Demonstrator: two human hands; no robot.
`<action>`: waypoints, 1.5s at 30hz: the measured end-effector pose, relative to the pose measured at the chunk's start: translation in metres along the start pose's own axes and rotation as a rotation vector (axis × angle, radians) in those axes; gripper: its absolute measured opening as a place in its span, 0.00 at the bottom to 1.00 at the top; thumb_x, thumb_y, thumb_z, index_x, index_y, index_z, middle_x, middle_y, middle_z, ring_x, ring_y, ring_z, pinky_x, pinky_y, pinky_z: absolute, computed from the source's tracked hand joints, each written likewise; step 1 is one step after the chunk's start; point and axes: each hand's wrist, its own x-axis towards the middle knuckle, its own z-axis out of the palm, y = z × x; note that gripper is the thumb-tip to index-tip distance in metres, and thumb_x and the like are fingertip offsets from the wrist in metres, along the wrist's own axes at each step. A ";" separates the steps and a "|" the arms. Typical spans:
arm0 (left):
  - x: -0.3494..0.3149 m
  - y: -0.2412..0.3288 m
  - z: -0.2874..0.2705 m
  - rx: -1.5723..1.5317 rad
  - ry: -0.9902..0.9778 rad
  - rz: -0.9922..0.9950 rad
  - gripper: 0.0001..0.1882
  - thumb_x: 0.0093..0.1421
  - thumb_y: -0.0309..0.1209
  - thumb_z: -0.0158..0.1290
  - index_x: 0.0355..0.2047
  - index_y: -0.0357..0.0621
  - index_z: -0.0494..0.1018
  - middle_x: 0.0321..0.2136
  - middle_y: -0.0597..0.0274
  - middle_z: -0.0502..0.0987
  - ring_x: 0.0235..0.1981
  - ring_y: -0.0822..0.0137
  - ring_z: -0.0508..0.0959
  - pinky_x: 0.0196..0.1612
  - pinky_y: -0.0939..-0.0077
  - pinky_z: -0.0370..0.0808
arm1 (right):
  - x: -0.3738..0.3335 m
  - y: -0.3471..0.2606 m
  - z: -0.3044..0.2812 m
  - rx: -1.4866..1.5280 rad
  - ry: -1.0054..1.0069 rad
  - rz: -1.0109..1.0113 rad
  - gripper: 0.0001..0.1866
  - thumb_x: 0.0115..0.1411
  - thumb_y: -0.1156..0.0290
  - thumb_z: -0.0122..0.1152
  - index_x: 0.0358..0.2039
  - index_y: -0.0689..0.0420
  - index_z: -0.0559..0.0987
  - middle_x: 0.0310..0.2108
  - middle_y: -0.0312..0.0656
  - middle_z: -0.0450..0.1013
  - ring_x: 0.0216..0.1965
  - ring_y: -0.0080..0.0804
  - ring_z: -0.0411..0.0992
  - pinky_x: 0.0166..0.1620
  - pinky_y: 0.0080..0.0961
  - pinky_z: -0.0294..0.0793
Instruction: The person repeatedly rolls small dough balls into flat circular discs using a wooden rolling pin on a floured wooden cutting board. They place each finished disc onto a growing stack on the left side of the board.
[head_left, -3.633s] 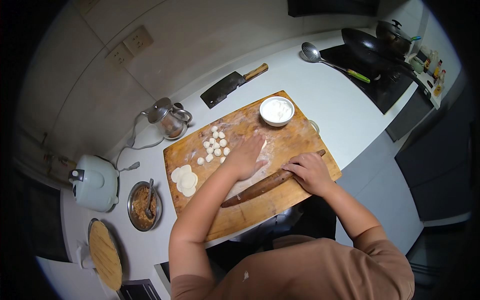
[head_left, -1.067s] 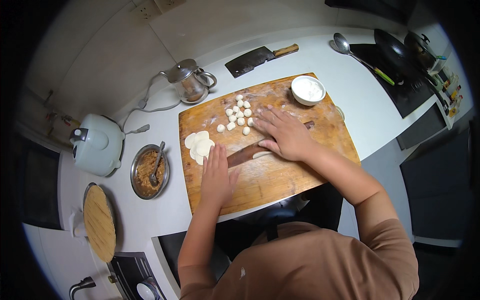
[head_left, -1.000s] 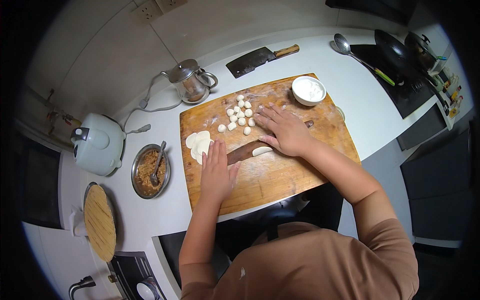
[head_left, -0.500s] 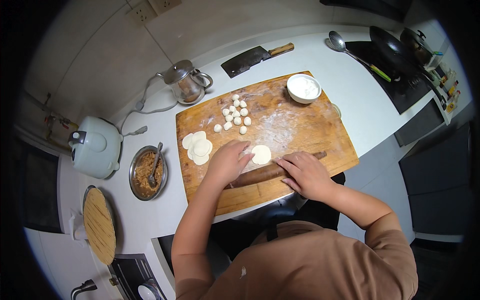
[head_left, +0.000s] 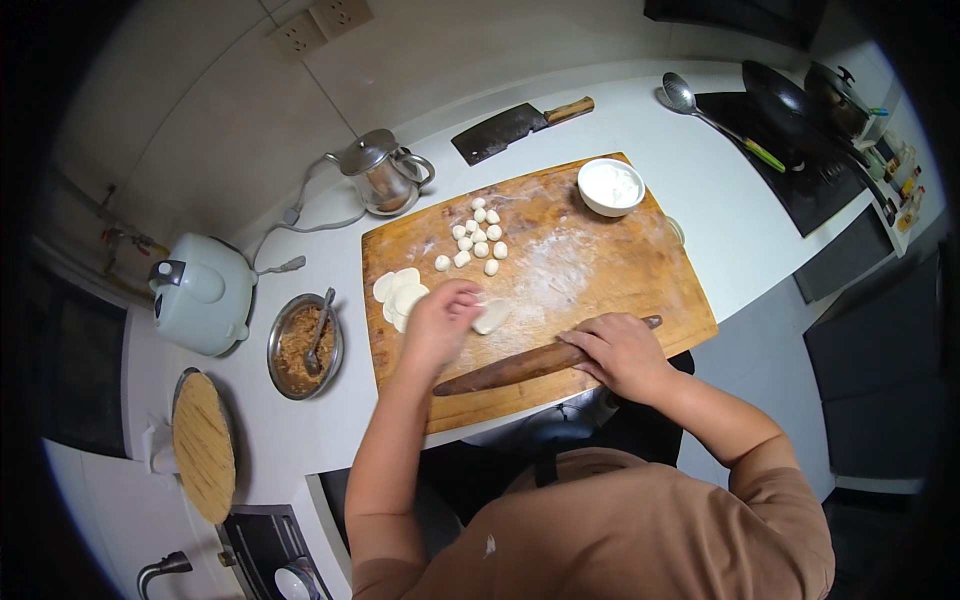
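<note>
My left hand [head_left: 443,322] pinches the edge of a round dough wrapper [head_left: 490,317], which looks partly lifted off the floured wooden board [head_left: 640,265]. My right hand [head_left: 625,357] rests closed over the right part of a dark, tapered rolling pin [head_left: 510,368] lying along the board's near side. Just left of my left hand lies a stack of rolled wrappers [head_left: 403,290], partly covered by that hand. Small dough balls [head_left: 479,236] sit in a group farther back. A white bowl of flour [head_left: 611,187] stands at the board's far right corner.
Left of the board is a metal bowl of filling [head_left: 304,345] with a spoon. Behind stand a metal kettle [head_left: 384,180] and a cleaver [head_left: 500,133]. A rice cooker [head_left: 203,297] and a round slatted tray [head_left: 204,447] are farther left; a skimmer [head_left: 680,93] lies by the stove.
My left hand has come off the rolling pin's left end and taken the wrapper, shifting it left. The pin's left part now shows. My right hand stays on the pin.
</note>
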 end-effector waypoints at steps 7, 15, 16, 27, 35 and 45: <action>0.013 -0.029 -0.064 0.653 0.338 0.159 0.18 0.59 0.23 0.54 0.51 0.42 0.76 0.52 0.52 0.77 0.53 0.52 0.76 0.58 0.63 0.72 | 0.003 0.003 -0.004 0.005 0.013 0.016 0.24 0.53 0.66 0.68 0.52 0.50 0.77 0.42 0.39 0.76 0.45 0.43 0.73 0.47 0.39 0.71; 0.046 -0.037 -0.022 0.850 0.127 0.200 0.18 0.62 0.26 0.52 0.53 0.41 0.74 0.57 0.53 0.74 0.60 0.54 0.71 0.66 0.56 0.63 | -0.002 0.004 -0.010 -0.032 0.006 0.039 0.25 0.52 0.67 0.69 0.52 0.50 0.78 0.42 0.38 0.76 0.44 0.42 0.73 0.47 0.38 0.71; 0.045 -0.038 -0.019 0.869 0.113 0.218 0.17 0.62 0.27 0.53 0.52 0.41 0.74 0.57 0.53 0.74 0.60 0.54 0.71 0.66 0.56 0.63 | -0.002 0.004 -0.013 -0.038 0.008 0.035 0.25 0.51 0.67 0.69 0.52 0.50 0.78 0.42 0.38 0.76 0.44 0.42 0.73 0.47 0.38 0.71; -0.019 0.003 0.013 0.675 -0.293 0.477 0.28 0.64 0.37 0.53 0.64 0.49 0.65 0.67 0.55 0.62 0.68 0.54 0.61 0.71 0.56 0.53 | -0.004 0.019 -0.015 0.045 -0.035 -0.154 0.24 0.52 0.66 0.68 0.52 0.50 0.78 0.42 0.37 0.75 0.43 0.39 0.73 0.45 0.36 0.71; 0.012 0.004 0.058 0.886 -0.529 0.747 0.34 0.68 0.48 0.45 0.71 0.56 0.54 0.73 0.53 0.48 0.74 0.54 0.49 0.73 0.49 0.46 | -0.002 0.019 -0.015 0.038 -0.092 -0.209 0.26 0.52 0.66 0.68 0.54 0.49 0.77 0.43 0.36 0.75 0.44 0.38 0.73 0.46 0.36 0.70; 0.018 -0.002 0.054 0.193 -0.445 0.316 0.39 0.70 0.56 0.35 0.74 0.53 0.43 0.75 0.50 0.39 0.75 0.51 0.38 0.74 0.52 0.40 | -0.003 0.022 -0.015 0.045 -0.051 -0.182 0.26 0.52 0.66 0.67 0.53 0.49 0.76 0.43 0.36 0.75 0.45 0.38 0.73 0.47 0.36 0.71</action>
